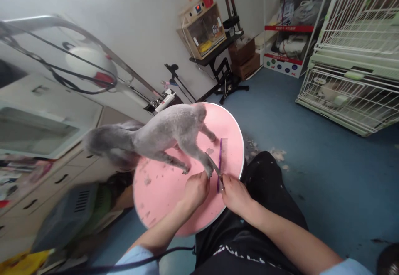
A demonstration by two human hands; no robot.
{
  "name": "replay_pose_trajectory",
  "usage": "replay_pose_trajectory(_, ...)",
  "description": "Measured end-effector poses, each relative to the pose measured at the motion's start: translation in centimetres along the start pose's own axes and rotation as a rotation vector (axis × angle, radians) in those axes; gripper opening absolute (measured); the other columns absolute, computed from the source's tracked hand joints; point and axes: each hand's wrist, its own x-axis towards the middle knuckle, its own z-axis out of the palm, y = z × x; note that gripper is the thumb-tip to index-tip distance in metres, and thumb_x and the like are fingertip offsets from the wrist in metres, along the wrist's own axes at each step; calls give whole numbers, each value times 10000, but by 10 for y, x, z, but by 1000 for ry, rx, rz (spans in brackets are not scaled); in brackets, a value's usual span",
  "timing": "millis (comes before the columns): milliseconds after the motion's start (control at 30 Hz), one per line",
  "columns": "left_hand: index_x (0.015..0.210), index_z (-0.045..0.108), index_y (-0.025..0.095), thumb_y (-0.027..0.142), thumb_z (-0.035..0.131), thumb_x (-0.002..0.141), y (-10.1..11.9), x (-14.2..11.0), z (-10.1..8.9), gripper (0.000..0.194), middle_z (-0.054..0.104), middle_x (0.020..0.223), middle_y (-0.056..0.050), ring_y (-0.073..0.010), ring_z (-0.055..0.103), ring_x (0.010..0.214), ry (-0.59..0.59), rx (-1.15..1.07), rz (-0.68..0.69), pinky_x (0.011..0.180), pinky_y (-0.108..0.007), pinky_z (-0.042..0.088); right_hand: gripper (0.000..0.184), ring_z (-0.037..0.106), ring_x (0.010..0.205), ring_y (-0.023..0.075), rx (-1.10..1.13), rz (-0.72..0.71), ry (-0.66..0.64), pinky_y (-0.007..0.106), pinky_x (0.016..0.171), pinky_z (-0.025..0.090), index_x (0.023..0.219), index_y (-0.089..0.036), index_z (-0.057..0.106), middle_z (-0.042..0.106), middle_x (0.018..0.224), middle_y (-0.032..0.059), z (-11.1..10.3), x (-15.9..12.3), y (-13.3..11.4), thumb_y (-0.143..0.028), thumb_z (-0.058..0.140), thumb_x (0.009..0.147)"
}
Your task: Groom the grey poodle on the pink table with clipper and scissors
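Note:
A grey, closely trimmed dog [170, 127] stands on a round pink table [168, 200], its head toward the left. Around its near hind paw, close to the table's front, my left hand [197, 190] is closed. Scissors [214, 165] are in my right hand [236, 196], their blades slanting up and left beside that hind leg. A purple comb [220, 158] lies on the pink surface beneath the scissors, partly covered by them. Grey hair tufts [147, 181] are scattered over the tabletop.
A metal grooming arm [81, 32] with dark straps curves over the left side. At right stand wire cages [352, 88], an animal inside the lower one. A wooden box [204, 32] rests on a black stand behind. Cut hair [277, 154] lies on the blue floor.

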Motion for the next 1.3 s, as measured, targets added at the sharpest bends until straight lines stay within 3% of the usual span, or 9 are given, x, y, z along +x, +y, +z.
replay_pose_trajectory(200,741,448,199,221,360,906,2,-2,-12,188,579,650,-29,-162,541,583,-50,-484,10,579,-265,390,235,671,858,217,306,-72,-6,297,759,486,959,-164,559,694,918,85,7,-4,3,-47,537,757)
replay_pose_trajectory(300,746,437,198,271,341,927,4,-1,-26,218,530,632,0,-136,484,567,-97,-685,72,576,-253,388,260,670,881,213,448,-124,11,308,788,507,980,-172,536,688,963,84,16,-12,5,-65,558,744)
replay_pose_trajectory(400,742,444,191,292,332,941,4,1,-40,249,503,629,6,-130,452,577,-73,-727,127,584,-258,379,302,678,907,213,516,-185,14,325,829,520,1048,-169,531,689,997,84,20,-17,5,-89,554,757)
replay_pose_trajectory(533,718,441,185,267,347,923,1,4,-51,240,530,669,-10,-136,464,629,-28,-717,168,622,-269,386,347,642,1061,256,397,-239,27,363,927,492,1071,-160,544,673,1095,118,17,-13,3,-128,609,731)
replay_pose_trajectory(700,704,428,185,292,341,917,-2,4,-58,253,473,642,6,-130,423,616,-53,-718,146,606,-268,364,272,653,984,225,227,-225,8,337,882,493,1079,-149,556,674,1039,108,12,-6,5,-104,510,815)
replay_pose_trajectory(833,710,438,185,322,336,914,-5,0,-67,266,465,656,6,-130,415,633,-78,-756,127,629,-272,381,386,635,1024,240,51,-276,56,356,901,484,1202,-148,542,657,1119,124,2,4,16,-106,516,819)
replay_pose_trajectory(967,703,419,191,354,334,905,-8,-3,-74,274,446,651,6,-131,414,637,-92,-786,97,608,-264,379,398,650,943,221,-88,-335,61,342,870,490,1196,-127,558,679,1038,125,-12,17,28,-11,413,844)
replay_pose_trajectory(1100,682,420,188,328,365,867,-10,-5,-81,238,416,620,18,-117,387,599,-110,-858,94,570,-251,358,376,631,1017,241,-144,-435,171,383,945,477,1194,-113,558,665,1099,141,-18,28,32,-33,456,840)
replay_pose_trajectory(1300,652,376,193,329,401,828,-17,-7,-89,224,348,573,41,-86,314,528,-192,-1069,77,504,-224,304,351,643,1000,232,-145,-460,244,379,931,494,1152,-125,588,676,1098,137,-10,40,33,-17,428,858)
